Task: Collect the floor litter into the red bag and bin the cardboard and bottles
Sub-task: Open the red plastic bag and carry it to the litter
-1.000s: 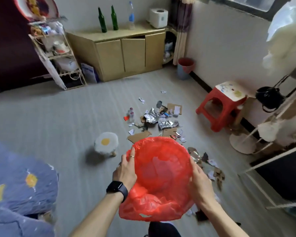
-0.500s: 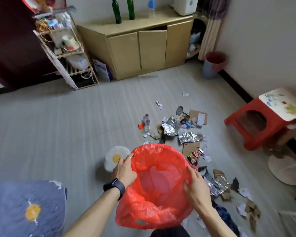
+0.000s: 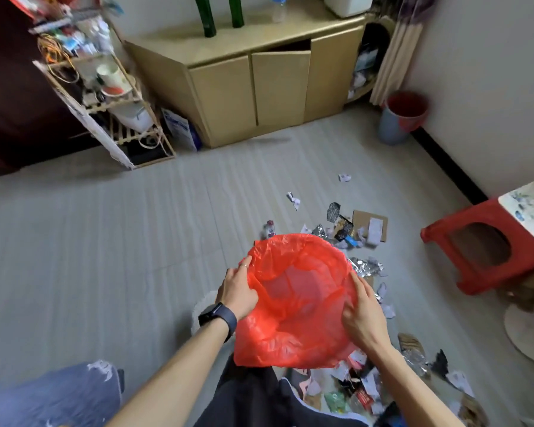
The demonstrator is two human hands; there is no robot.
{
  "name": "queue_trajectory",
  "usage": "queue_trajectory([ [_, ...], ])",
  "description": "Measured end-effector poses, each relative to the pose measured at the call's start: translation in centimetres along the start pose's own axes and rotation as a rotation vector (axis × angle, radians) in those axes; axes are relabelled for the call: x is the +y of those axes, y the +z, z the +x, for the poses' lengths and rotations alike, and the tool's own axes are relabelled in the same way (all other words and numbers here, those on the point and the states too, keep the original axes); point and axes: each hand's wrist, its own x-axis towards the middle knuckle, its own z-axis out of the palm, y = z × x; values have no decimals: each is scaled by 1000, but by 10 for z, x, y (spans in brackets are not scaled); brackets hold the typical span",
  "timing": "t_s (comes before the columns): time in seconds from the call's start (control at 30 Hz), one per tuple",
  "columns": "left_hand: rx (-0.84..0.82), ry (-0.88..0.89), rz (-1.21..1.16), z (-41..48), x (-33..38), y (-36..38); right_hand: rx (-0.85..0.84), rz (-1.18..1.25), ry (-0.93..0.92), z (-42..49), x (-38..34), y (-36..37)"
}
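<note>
I hold the red plastic bag (image 3: 299, 300) open in front of me, its mouth facing up. My left hand (image 3: 238, 288) grips the bag's left rim and my right hand (image 3: 363, 315) grips the right rim. Litter lies on the floor beyond and under the bag: a cardboard piece (image 3: 370, 224), crumpled foil (image 3: 366, 268), a small plastic bottle (image 3: 269, 229), paper scraps (image 3: 293, 200) and wrappers by my feet (image 3: 352, 386). The bag hides part of the pile.
A blue and red bin (image 3: 398, 118) stands by the far right wall. A red stool (image 3: 487, 248) sits at right. A tan cabinet (image 3: 259, 81) carries green bottles (image 3: 205, 16). A cluttered rack (image 3: 99, 87) stands at left. A blue patterned fabric (image 3: 53, 392) lies at lower left.
I have stepped forward toward the litter, so the pile now lies under and around the bag. Both hands kept their grip on the bag's rim.
</note>
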Motion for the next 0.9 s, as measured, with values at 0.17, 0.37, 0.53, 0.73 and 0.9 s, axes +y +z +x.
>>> queue_trajectory([
  [0.17, 5, 47, 28, 69, 14, -34, 29, 20, 35, 54, -33, 0],
  [0.37, -67, 65, 26, 186, 18, -71, 64, -54, 61, 137, -76, 27],
  [0.53, -147, 75, 72, 305, 5, -98, 54, -113, 149, 222, -119, 84],
  [0.73, -94, -83, 17, 428, -32, -116, 41, -143, 205, 307, -159, 145],
  [0.9, 43, -323, -77, 508, -69, -101, 1, -157, 221, 361, -144, 194],
])
